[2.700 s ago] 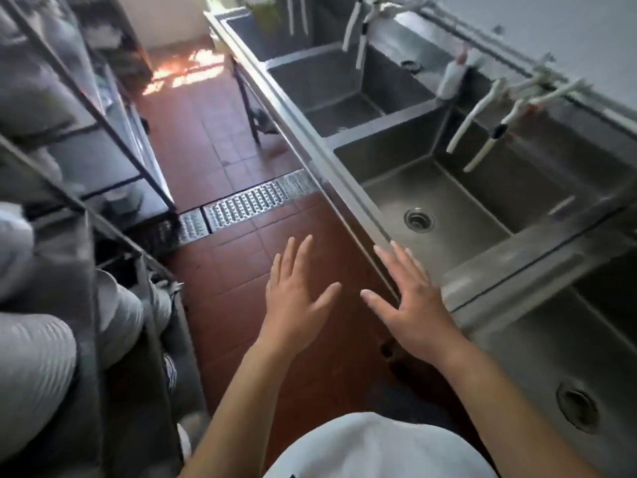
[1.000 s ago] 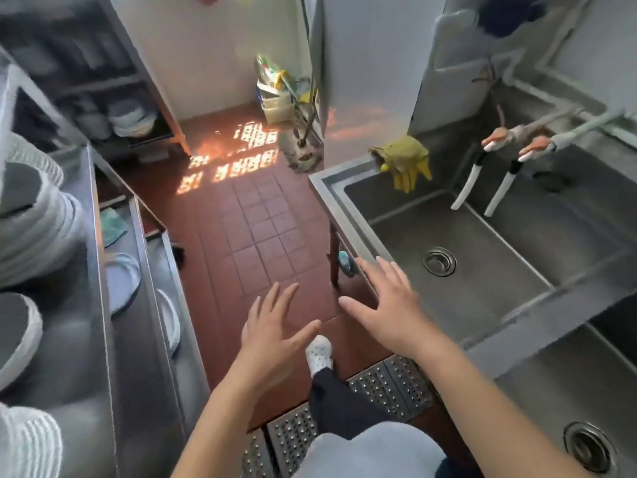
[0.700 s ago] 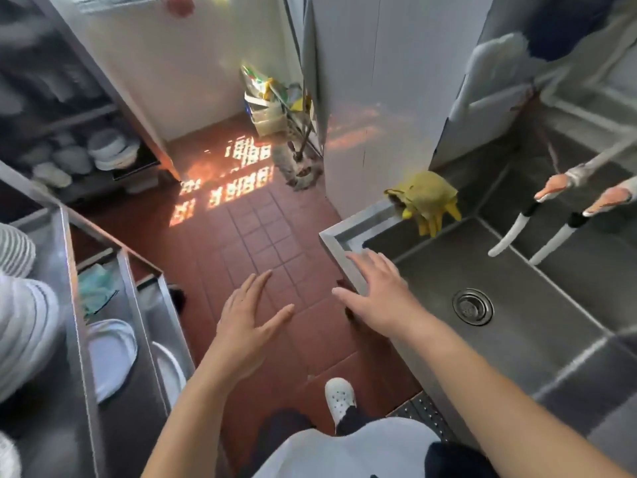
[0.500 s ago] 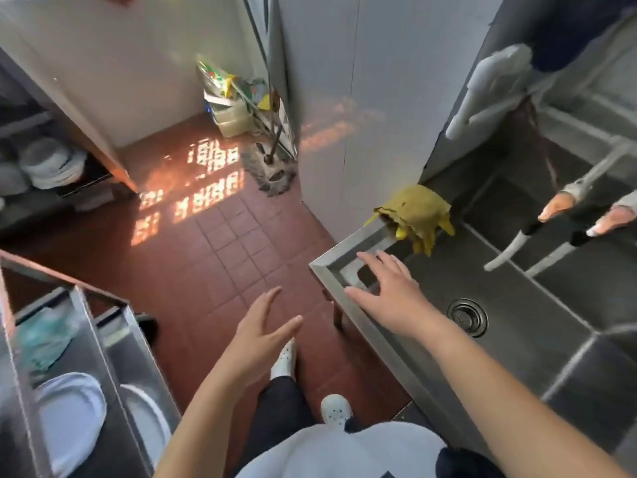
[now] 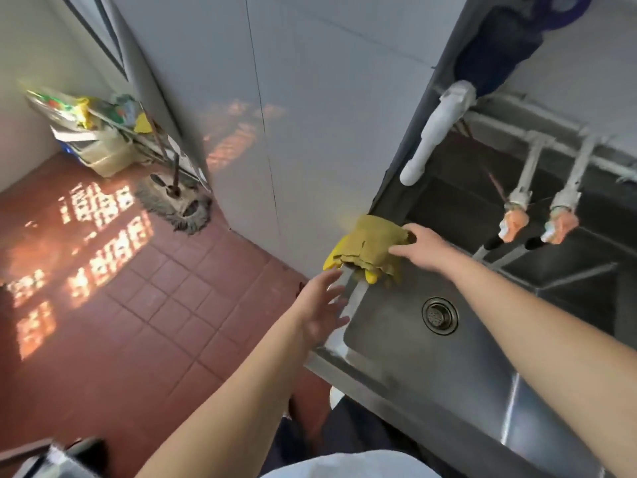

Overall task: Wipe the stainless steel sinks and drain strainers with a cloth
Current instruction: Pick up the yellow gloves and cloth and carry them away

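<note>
Gripping cloth (image 5: 370, 244) — right hand (image 5: 418, 251) (sink-corner)

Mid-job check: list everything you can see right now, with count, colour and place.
cloth: one, yellow-brown, draped over the sink's far corner rim
gloves: yellow fingertips showing under the cloth, count unclear
sink: one near basin, steel, right of the floor
drain strainer: one, steel, in the basin floor
taps: two, grey with orange wrapped ends, above the back of the sink
white pipe: one, on the wall behind the sink
mop: one, grey, on the red tiled floor by the wall
left hand: open, over the sink's front rim
right hand: on the cloth's edge, grip unclear
</note>
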### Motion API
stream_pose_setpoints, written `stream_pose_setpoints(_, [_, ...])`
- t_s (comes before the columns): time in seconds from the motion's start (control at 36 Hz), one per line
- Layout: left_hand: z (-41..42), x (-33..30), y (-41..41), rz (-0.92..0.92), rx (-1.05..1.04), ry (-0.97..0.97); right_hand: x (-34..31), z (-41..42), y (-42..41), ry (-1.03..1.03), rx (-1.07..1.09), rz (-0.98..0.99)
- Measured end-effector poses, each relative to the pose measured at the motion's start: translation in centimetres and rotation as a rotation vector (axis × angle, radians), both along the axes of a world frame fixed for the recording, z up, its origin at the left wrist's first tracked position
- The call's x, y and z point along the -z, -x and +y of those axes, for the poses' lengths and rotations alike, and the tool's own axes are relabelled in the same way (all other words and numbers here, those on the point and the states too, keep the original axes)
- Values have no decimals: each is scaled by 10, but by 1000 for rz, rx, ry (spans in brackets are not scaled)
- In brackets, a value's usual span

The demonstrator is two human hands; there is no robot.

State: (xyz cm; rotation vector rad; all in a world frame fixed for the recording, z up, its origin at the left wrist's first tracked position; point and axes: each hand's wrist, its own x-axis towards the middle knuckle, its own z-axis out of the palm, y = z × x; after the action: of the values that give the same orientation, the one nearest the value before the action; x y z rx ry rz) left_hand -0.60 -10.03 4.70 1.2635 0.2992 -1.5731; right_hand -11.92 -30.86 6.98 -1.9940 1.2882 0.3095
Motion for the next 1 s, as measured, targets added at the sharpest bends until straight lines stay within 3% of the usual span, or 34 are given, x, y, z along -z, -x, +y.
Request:
stream_pose_setpoints(0.19, [-65, 9, 2, 75, -145, -80, 35, -49, -47, -35, -52, -20])
stream_pose_setpoints(0.36, [-90, 28, 13, 244, -355, -64, 62, -72, -68, -22, -140, 30])
stream_pose_setpoints(0.44, [-103, 29, 16, 241, -435, -36, 67, -81, -72, -4, -140, 19])
stream_pose_setpoints(0.64, [-113, 31, 23, 109, -465, -124, 68, -88, -67, -136, -45, -22])
stream_pose_setpoints(0.78, [-113, 31, 19, -57, -342, -274, 63, -84, -49, -257, -23, -78])
stream_pose_setpoints(0.89, [-103, 31, 23, -195, -407, -201, 56, -66, -16, -391, 95, -292])
stream_pose_setpoints(1.0, [-82, 25, 29, -407, -374, -168, 45, -40, 16, -399, 229, -503])
